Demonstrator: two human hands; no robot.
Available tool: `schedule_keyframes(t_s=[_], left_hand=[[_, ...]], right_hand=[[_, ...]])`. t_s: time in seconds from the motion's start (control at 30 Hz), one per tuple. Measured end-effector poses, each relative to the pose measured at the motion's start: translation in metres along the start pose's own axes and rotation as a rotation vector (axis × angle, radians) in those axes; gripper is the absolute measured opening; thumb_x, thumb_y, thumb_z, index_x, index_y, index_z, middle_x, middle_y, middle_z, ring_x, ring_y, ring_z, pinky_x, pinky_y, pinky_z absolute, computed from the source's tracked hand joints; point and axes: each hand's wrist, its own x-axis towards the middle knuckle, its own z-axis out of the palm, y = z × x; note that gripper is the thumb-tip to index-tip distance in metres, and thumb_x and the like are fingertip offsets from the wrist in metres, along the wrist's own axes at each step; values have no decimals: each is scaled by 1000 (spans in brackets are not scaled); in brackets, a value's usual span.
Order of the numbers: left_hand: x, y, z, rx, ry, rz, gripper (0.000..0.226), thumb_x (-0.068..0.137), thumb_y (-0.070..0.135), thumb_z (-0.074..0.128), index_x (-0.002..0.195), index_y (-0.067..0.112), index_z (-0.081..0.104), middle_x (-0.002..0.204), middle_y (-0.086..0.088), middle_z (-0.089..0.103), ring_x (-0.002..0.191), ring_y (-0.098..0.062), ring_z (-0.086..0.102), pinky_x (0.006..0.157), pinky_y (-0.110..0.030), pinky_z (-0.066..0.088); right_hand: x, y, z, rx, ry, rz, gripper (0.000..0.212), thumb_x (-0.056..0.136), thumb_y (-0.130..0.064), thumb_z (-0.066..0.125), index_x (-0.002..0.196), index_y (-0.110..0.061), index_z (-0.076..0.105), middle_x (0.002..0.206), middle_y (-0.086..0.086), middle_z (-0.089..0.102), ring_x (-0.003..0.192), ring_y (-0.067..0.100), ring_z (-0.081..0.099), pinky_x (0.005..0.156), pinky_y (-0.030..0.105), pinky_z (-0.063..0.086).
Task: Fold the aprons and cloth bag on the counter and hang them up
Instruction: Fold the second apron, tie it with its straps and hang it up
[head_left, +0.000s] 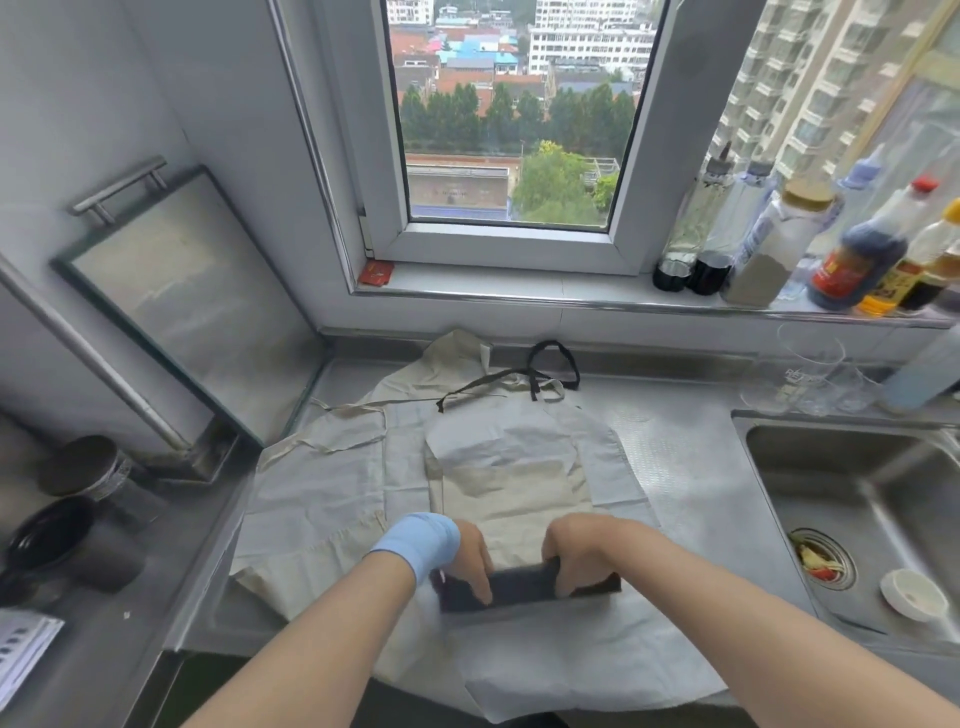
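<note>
Both grips are closed on a dark, narrow folded cloth (524, 584) at lower centre. The left hand (472, 558), wearing a pale blue wristband (421, 540), curls its fingers over the cloth's left end, and the right hand (576, 551) curls over its right end. The cloth lies between them on pale cream aprons (509, 467) spread over the steel table (675, 467). A black strap (556, 364) loops at their upper edge.

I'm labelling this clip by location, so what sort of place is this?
Most likely a home kitchen, high up in a building: a steel sink with food scraps in its drain, sauce bottles along the windowsill, and aprons spread on a steel counter.
</note>
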Motion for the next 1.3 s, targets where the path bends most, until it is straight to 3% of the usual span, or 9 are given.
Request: schedule_keyframes(t_s=[0.07, 0.13, 0.3, 0.5, 0.77, 0.97, 1.1, 1.2, 1.3], left_hand=[[6, 2, 1, -1, -123, -2, 53, 80, 47, 71, 129, 29, 61, 126, 3, 64, 114, -20, 61, 95, -34, 51], [15, 0, -3, -13, -26, 25, 45, 82, 47, 67, 125, 33, 64, 120, 6, 67, 107, -17, 64, 96, -33, 51], [46, -9, -30, 19, 494, 109, 38, 88, 30, 58, 126, 37, 58, 131, 6, 55, 123, -17, 50, 102, -33, 43], [77, -30, -54, 125, 415, 23, 46, 89, 34, 55, 134, 35, 48, 143, 1, 36, 133, -26, 33, 104, -37, 36], [115, -54, -126, -295, 845, -38, 35, 90, 19, 53, 123, 29, 57, 131, 3, 48, 125, -21, 44, 99, -39, 44], [153, -48, -186, -219, 698, -90, 60, 92, 20, 52, 147, 29, 29, 144, 3, 44, 125, -26, 50, 98, -39, 45], [167, -44, -205, -221, 650, -207, 31, 85, 27, 57, 116, 29, 58, 109, -1, 66, 100, -29, 62, 78, -30, 46], [170, -48, -219, -742, 760, -171, 16, 88, 25, 53, 96, 19, 65, 81, -6, 64, 71, -29, 61, 61, -25, 46], [168, -64, -230, -1464, 884, -144, 24, 91, 10, 45, 109, 7, 59, 79, -7, 60, 54, -26, 62, 43, -22, 48]], right_hand=[[5, -1, -2, 220, -225, 49, 44, 68, -54, 74, 103, -27, 73, 95, -5, 69, 91, 22, 68, 81, 36, 57], [15, -1, -4, 398, -264, 52, 47, 76, -59, 66, 111, -28, 69, 98, -7, 71, 91, 18, 69, 86, 36, 52], [48, 18, -22, 175, 350, 67, 38, 91, -35, 49, 128, -33, 60, 131, -1, 56, 123, 22, 52, 98, 34, 43], [89, 47, -26, 213, 269, 59, 27, 91, -38, 50, 113, -37, 66, 120, -1, 48, 115, 23, 51, 92, 36, 46], [151, 86, -96, 554, 640, 292, 35, 91, -23, 49, 125, -25, 60, 129, 0, 59, 115, 22, 57, 92, 33, 45], [196, 99, -140, 716, 630, 261, 40, 87, -28, 59, 127, -23, 59, 121, -2, 65, 107, 23, 64, 85, 33, 52], [213, 95, -151, 931, 634, 205, 30, 79, -21, 68, 109, -28, 67, 96, -9, 69, 84, 16, 67, 75, 30, 54], [222, 99, -158, 984, 690, 258, 4, 80, -23, 69, 82, -21, 71, 75, -6, 68, 76, 17, 63, 72, 28, 49], [232, 106, -167, 1167, 793, 343, 15, 83, -28, 61, 77, -16, 68, 73, 3, 71, 76, 28, 68, 73, 38, 57]])
